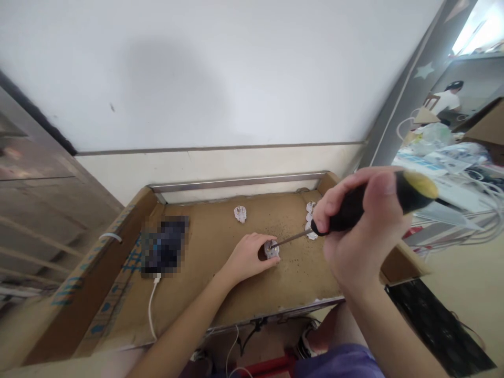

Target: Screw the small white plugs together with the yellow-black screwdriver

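My left hand point(249, 256) pinches a small whitish plug part point(272, 251) between thumb and fingers, low on the cardboard-covered bench point(212, 236). In my right hand point(364, 226) is a screwdriver point(350, 210) with a black handle and a yellow end cap. Its thin metal shaft slants down to the left, and the tip meets the top of the plug part. Whether the tip sits in a screw is too small to tell. A similar plug part point(240, 213) with upright pins lies farther back. Several more whitish parts point(311, 223) are grouped beside my right hand, partly hidden by it.
A pixelated dark device point(167, 247) lies at the left with a white cable point(151, 304) attached. Cardboard walls point(98, 262) edge the bench, and dark specks dot its surface. Bags and cables point(452, 157) crowd the right, where another person point(449, 100) sits far off.
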A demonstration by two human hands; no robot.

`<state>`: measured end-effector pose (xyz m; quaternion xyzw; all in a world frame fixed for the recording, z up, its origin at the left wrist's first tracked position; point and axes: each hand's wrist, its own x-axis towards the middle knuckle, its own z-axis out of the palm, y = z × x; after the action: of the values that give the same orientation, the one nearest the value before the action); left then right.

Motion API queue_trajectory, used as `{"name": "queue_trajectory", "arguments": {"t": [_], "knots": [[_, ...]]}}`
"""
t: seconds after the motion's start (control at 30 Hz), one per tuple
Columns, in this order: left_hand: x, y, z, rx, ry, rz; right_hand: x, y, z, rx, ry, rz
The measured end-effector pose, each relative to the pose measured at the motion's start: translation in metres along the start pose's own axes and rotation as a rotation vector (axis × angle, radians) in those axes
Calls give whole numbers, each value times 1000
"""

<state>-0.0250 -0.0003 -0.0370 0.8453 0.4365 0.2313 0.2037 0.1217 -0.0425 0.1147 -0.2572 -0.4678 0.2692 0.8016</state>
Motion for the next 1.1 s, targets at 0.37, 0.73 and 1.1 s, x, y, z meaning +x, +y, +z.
{"name": "queue_trajectory", "arguments": {"t": [0.37, 0.73, 1.1], "knots": [[-1, -3, 4, -24, 37, 28, 76, -27, -11, -1057, -672, -319], [1, -4, 7, -36, 55, 42, 89, -49, 14, -1075, -960, -291], [1, -4, 6, -40, 63, 81, 66, -38, -4, -735, -459, -217]]}}
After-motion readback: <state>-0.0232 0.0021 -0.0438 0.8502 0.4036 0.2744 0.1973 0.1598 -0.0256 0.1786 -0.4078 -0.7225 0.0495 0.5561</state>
